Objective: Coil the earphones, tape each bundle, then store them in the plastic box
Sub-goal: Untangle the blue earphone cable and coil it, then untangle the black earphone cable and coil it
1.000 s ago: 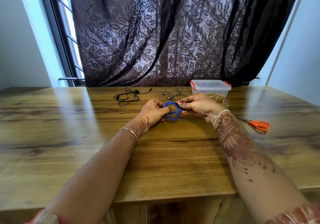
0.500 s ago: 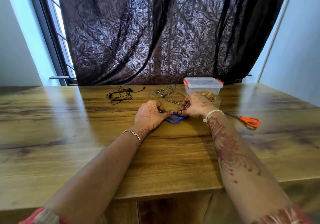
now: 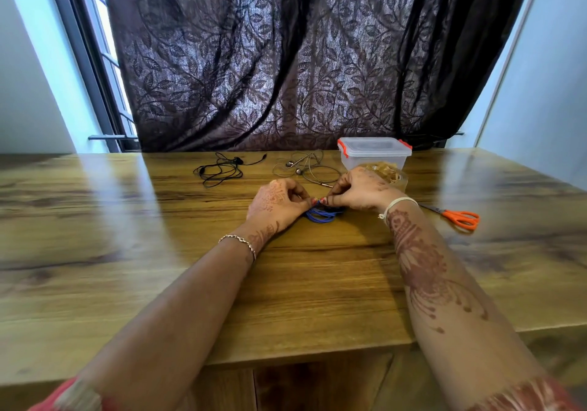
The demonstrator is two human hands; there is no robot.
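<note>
A coiled blue earphone (image 3: pixel 320 215) lies on the wooden table (image 3: pixel 158 252), partly hidden under my fingers. My left hand (image 3: pixel 278 202) and my right hand (image 3: pixel 359 190) meet fingertip to fingertip just above the coil, both pinching at it. What is pinched between the tips is too small to make out. A loose black earphone (image 3: pixel 222 171) lies further back on the left, and a tangled silver earphone (image 3: pixel 305 167) lies behind my hands. The clear plastic box (image 3: pixel 374 153) with red clips stands closed at the back.
A roll of clear tape (image 3: pixel 389 172) sits in front of the box, behind my right hand. Orange-handled scissors (image 3: pixel 460 217) lie to the right of my right wrist. A dark patterned curtain (image 3: pixel 301 61) hangs behind the table's far edge.
The blue coil has gone from held up between my hands down onto the table. Both hands lowered with it and their fingertips now meet above it.
</note>
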